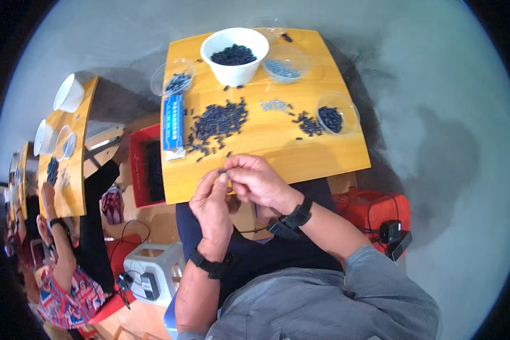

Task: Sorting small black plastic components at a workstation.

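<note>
Pinching a tiny dark plastic piece between both hands, left hand and right hand fingertips pressed together, probably light, stiff, easy to drop.

On the table, a bowl stands at the far edge with a dish to its left and another dish to its right. A pile of parts lies mid-table, a packet along the left edge, a third dish at the right. Both hands meet over the near edge.
</note>
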Motion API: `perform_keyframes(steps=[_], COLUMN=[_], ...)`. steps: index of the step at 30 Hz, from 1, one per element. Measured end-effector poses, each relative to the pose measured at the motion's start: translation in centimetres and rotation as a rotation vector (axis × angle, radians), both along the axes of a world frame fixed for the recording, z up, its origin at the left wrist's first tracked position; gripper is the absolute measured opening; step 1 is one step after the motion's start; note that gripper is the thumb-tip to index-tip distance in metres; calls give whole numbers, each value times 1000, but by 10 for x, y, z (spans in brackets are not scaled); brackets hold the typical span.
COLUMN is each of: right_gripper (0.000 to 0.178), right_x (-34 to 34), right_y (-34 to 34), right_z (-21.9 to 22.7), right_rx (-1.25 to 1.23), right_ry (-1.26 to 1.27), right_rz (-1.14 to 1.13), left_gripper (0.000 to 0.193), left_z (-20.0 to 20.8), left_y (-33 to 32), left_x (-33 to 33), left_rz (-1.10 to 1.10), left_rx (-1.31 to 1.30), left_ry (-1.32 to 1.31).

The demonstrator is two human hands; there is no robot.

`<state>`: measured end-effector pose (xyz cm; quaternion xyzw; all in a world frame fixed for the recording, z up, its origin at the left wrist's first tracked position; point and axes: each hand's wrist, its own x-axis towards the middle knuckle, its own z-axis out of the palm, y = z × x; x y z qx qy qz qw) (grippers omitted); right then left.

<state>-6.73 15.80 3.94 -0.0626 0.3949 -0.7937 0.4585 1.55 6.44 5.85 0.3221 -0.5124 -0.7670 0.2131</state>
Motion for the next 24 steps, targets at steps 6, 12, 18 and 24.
perform_keyframes(steps=[6, 12, 18, 24], right_gripper=[8, 6, 8, 11], right_x=[2, -70, -132, -140], right_y=[1, 19, 28, 23], right_z=[6, -26, -24, -26], right_rx=[130, 667, 1039, 1175], right_ry=[200, 1285, 1496, 1454], right_rz=[-22, -308, -326, -247], left_gripper=[17, 10, 13, 12], left_z=[5, -27, -46, -46], left_y=[-2, -18, -22, -24], left_x=[0, 3, 11, 3], left_rz=[-50, -143, -206, -201], left_rx=[38, 129, 118, 133], left_ry=[-55, -22, -142, -206])
